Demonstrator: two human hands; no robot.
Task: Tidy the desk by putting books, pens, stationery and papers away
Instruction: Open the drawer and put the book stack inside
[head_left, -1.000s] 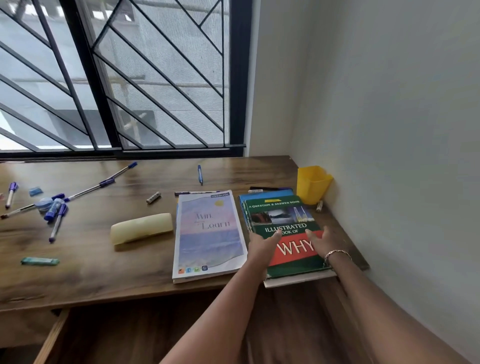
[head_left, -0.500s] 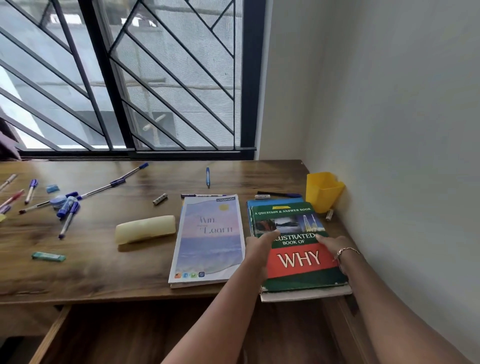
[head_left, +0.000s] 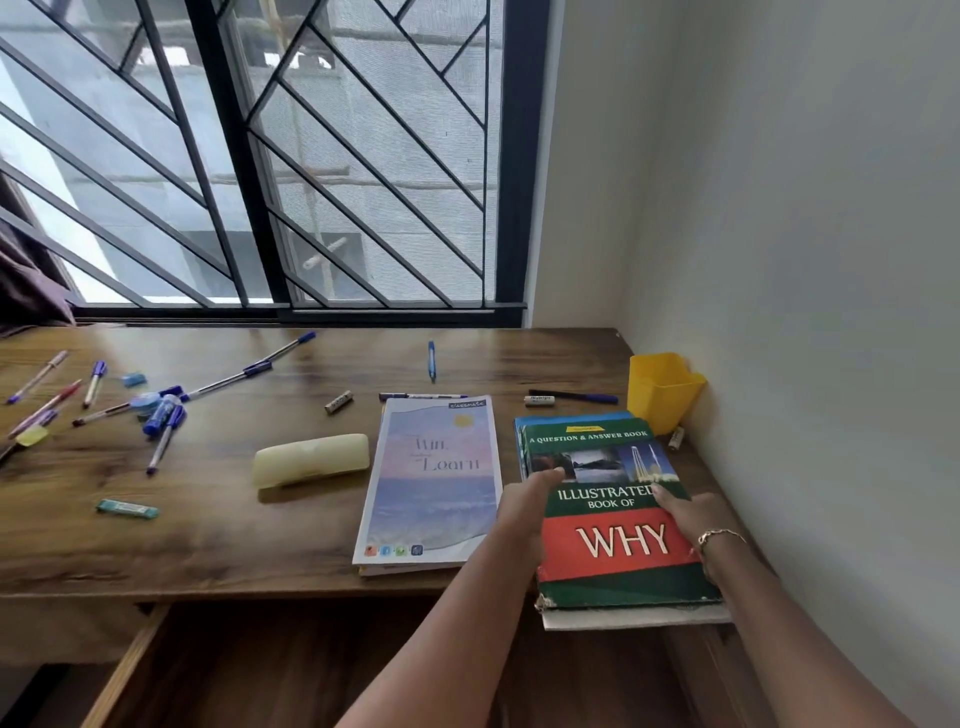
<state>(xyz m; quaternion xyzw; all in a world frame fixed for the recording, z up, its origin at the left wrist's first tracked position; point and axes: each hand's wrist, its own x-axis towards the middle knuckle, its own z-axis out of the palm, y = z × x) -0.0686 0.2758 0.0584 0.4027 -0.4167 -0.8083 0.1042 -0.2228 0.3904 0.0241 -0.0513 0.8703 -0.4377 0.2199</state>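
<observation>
Your two forearms reach in from the bottom of the frame to the lower right, where a stack of books (head_left: 618, 577) lies on the wooden desk (head_left: 208, 545), its near end hanging past the desk edge. Your hands are apart, one clamped on each side of the stack. Your left hand (head_left: 524, 512) holds the left edge with its thumb on the green "Illustrated Book of WHY" cover. Your right hand (head_left: 691, 519), with a bracelet at the wrist, holds the right edge, thumb also on the cover. A blue book and a white one show beneath the green one.

Just left of the stack lies a pastel notebook (head_left: 431, 483), and left of that a cream pencil case (head_left: 310, 460). Further back, at right against the wall, stands a yellow pen holder (head_left: 662, 389), with a dark pen (head_left: 571, 396) beside it. Loose pens (head_left: 156, 415) are scattered at centre left. A barred window (head_left: 311, 156) fills the upper left.
</observation>
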